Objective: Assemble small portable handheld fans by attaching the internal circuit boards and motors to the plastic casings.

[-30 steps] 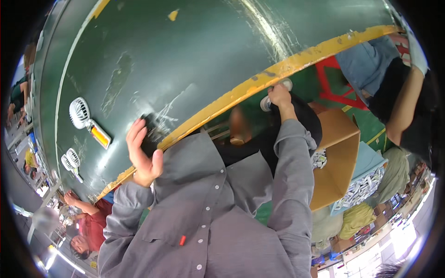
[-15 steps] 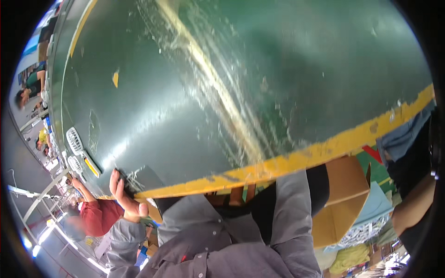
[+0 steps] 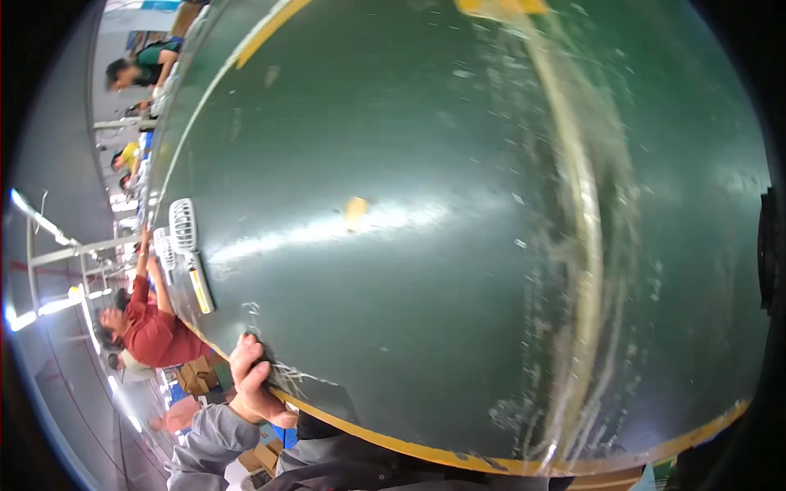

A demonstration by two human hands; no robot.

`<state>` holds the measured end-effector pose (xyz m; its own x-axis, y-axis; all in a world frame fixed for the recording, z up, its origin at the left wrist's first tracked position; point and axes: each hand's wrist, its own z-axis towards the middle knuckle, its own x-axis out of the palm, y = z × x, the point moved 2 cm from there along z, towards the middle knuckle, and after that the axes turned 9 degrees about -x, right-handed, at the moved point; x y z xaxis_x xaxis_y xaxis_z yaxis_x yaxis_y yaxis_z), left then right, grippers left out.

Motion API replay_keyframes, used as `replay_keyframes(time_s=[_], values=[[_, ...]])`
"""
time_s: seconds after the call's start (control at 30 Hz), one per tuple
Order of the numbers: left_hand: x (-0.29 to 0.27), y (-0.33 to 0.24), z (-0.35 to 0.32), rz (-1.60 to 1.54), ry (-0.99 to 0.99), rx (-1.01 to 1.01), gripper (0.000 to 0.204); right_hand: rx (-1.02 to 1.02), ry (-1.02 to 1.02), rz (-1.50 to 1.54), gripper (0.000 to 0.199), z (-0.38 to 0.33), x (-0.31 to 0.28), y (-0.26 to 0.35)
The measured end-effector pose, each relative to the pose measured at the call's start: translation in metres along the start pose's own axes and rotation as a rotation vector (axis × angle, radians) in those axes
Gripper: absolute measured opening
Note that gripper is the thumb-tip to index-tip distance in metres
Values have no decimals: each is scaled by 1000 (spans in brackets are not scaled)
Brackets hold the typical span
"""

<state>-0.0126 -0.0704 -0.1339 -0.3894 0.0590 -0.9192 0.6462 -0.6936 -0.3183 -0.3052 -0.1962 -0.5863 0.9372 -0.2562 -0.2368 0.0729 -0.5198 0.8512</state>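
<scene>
My left hand (image 3: 252, 385) sits at the near-left rim of a big dark green table (image 3: 426, 270) that has a yellow edge band (image 3: 385, 442). The fingers lie over the top and the thumb runs along the band, so the hand grips the rim. Its grey sleeve (image 3: 213, 446) comes up from the lower left. A dull grey patch (image 3: 332, 401) on the tabletop lies just right of the hand. My right hand is out of view.
Two small white fans (image 3: 183, 226) lie at the table's left side, one with a yellow handle (image 3: 201, 290). A yellow scrap (image 3: 356, 209) is stuck mid-table, and a worn pale streak (image 3: 583, 245) runs down the right. A person in red (image 3: 151, 331) and other people (image 3: 135, 72) are along the left.
The view has swung up and left across the table, which now fills the picture. My right hand and torso have dropped out of view. My left hand stays at the rim.
</scene>
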Motion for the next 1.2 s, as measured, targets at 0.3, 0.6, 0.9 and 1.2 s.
replay_keyframes(time_s=[0.3, 0.6, 0.9, 1.2], values=[[0, -2, 6, 29, -24, 6, 88, 30, -14, 200, 33, -27, 55, -21], [0, -4, 7, 39, 21, 1, 88, 122, -111, 344, 31, -99, 40, -62], [-1, -8, 9, 57, 26, 7, 87, 193, -196, 488, 30, -155, 22, -87], [-13, -15, 34, -19, 133, -5, 74, 236, -410, 499, 28, -263, -77, -69]])
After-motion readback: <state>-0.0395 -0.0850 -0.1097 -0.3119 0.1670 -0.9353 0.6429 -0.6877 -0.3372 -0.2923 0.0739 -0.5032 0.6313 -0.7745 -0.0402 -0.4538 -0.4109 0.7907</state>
